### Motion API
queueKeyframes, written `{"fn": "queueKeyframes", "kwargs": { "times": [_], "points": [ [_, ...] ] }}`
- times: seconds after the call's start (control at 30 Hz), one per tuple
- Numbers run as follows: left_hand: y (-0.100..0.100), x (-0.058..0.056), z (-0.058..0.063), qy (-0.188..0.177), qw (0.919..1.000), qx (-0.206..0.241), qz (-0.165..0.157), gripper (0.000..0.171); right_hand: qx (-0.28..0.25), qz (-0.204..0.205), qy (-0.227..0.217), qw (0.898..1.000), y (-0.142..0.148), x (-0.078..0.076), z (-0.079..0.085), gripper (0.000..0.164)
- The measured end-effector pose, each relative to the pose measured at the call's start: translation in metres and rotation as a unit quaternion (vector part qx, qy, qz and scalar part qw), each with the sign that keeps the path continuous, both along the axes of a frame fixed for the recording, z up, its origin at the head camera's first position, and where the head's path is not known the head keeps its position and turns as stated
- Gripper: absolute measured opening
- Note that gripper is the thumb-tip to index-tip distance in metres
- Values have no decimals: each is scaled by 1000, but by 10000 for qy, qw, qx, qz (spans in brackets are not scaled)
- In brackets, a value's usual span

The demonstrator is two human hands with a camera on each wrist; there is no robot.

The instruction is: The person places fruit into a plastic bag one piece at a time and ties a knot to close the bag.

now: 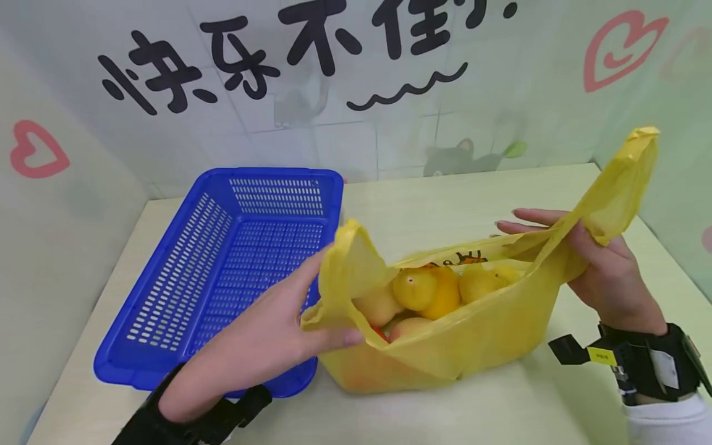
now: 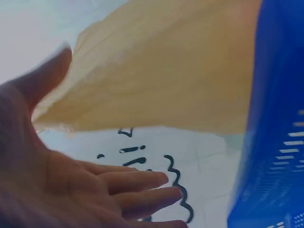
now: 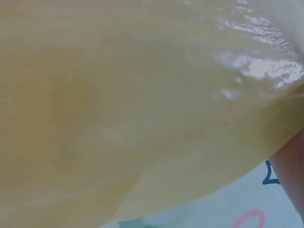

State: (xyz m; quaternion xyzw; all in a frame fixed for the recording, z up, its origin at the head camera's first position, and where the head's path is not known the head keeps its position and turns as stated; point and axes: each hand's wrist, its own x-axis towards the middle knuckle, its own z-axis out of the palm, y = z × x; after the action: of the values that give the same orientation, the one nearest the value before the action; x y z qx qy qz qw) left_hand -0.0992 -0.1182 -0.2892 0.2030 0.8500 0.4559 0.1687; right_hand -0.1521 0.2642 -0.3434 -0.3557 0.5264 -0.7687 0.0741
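Observation:
A yellow plastic bag point(image 1: 478, 340) stands on the table with its mouth spread wide. Inside lie several fruits, among them a yellow round one point(image 1: 414, 288) and an orange one point(image 1: 445, 292); a bit of red shows lower down. At the bag's left end my left hand point(image 1: 267, 334) has its thumb across the near side. The left wrist view shows that hand's fingers point(image 2: 137, 183) straight, with the bag's edge in the thumb gap. My right hand point(image 1: 606, 266) supports the right handle, fingers stretched out behind it, partly hidden. Yellow plastic nearly fills the right wrist view.
A blue perforated basket point(image 1: 217, 176) with no contents in sight stands left of the bag, close beside my left forearm. The pale table point(image 1: 434, 204) backs onto a wall point(image 1: 356, 142) with black lettering and pink hearts, and side panels flank it.

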Motion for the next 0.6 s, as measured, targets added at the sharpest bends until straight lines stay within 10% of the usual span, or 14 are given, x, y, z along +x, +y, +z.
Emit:
{"fn": "queueKeyframes", "kwargs": {
  "times": [0.17, 0.6],
  "points": [
    [7, -3, -11, -81, 9948, 695, -736, 70, 42, 0, -23, 10000, 1, 0, 0, 50],
    [25, 8, -12, 771, 9963, -34, 373, 24, -181, 438, -82, 9988, 1, 1, -4, 48]
  ]
}}
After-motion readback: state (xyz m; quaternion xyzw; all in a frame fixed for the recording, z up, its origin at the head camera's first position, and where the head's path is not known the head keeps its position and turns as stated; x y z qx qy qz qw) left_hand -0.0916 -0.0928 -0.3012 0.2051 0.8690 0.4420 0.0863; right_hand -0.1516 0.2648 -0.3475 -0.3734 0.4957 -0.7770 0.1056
